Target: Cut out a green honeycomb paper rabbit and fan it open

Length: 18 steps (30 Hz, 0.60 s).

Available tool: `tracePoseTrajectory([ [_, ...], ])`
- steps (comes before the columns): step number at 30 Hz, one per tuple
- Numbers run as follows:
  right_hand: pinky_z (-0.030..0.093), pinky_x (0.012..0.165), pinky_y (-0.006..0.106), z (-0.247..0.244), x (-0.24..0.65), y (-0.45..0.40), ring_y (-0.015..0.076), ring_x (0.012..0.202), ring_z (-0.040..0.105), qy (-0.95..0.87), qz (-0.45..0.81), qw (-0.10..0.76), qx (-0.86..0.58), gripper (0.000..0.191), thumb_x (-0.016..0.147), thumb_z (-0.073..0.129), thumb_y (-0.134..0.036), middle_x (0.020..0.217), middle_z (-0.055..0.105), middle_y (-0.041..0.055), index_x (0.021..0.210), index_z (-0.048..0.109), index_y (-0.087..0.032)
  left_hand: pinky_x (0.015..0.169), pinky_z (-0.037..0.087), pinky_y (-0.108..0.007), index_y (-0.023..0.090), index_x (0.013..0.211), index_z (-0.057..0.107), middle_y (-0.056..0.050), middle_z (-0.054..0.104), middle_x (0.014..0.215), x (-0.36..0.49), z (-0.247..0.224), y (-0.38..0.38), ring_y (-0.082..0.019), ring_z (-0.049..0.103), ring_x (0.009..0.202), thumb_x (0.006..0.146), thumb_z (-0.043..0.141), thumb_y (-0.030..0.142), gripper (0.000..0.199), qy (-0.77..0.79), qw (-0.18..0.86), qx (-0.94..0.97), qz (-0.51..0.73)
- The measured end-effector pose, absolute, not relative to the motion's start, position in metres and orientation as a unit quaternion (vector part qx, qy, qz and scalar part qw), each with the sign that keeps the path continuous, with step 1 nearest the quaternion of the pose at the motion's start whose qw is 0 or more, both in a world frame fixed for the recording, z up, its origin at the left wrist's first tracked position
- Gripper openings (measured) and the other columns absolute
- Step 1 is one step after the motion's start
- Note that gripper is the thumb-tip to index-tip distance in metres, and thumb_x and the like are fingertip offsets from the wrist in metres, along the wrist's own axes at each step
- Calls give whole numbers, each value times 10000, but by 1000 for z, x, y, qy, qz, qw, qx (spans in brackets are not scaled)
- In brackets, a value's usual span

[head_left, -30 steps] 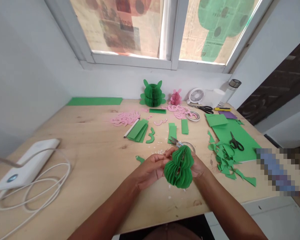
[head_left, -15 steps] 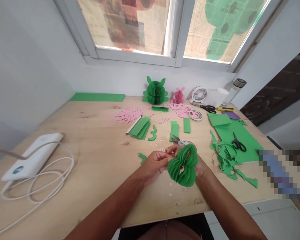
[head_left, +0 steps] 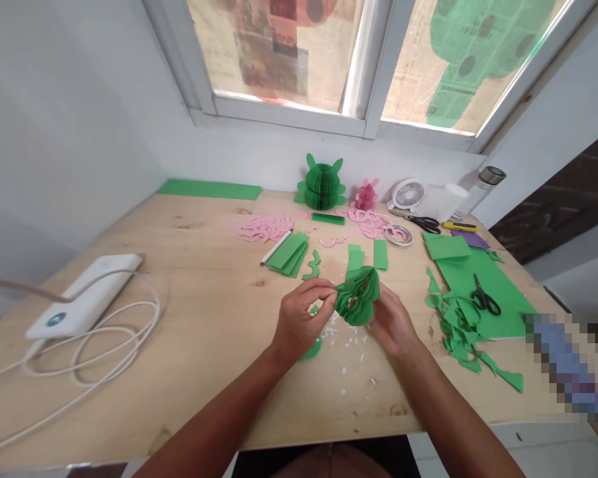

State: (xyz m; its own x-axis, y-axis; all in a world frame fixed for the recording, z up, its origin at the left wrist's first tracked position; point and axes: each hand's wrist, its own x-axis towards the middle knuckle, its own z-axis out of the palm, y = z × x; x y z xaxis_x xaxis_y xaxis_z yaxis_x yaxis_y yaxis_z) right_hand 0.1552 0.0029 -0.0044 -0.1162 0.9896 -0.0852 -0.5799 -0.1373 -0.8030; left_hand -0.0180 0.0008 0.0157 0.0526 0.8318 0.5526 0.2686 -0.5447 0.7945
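A: Grip status?
B: Left hand (head_left: pixel 303 317) pinches green pleated paper (head_left: pixel 357 300); right hand (head_left: pixel 393 318) contacts its opposite side, fingers partly hidden, closure indeterminate.
A: Location?
B: Above the worktop (head_left: pixel 204 372); window (head_left: pixel 380 66) beyond.

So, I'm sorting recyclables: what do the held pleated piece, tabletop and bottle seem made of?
Held piece: probably matte paper, given its thin pleats. Tabletop: pale wood or veneer, fairly matte, knots visible. Bottle: glass or plastic, smooth, see-through; shiny cap, probably metal.

Scissors (head_left: pixel 481 295) on sheet (head_left: pixel 511 307), right of ornament (head_left: pixel 356 300)
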Motion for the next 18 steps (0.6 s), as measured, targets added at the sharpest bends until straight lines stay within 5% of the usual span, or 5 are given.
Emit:
tracePoseTrajectory([
  [10, 458, 898, 380, -1, 151, 1, 240, 1112, 546, -359, 668, 559, -335, 429, 777, 610, -513, 1225, 598, 62, 1118, 589, -253, 753, 487, -287, 203, 710, 687, -44, 677, 795, -22, 17, 4, -173, 629, 765, 791, 563, 194, 149, 451, 266, 659, 540],
  [18, 450, 920, 367, 4, 147, -4, 245, 1136, 530, -406, 658, 536, -339, 461, 723, 712, -350, 1180, 612, 62, 1144, 554, -247, 816, 476, -297, 198, 789, 717, -57, 691, 856, -21, 15, 4, -185, 628, 844, 803, 576, 239, 148, 436, 320, 647, 537],
])
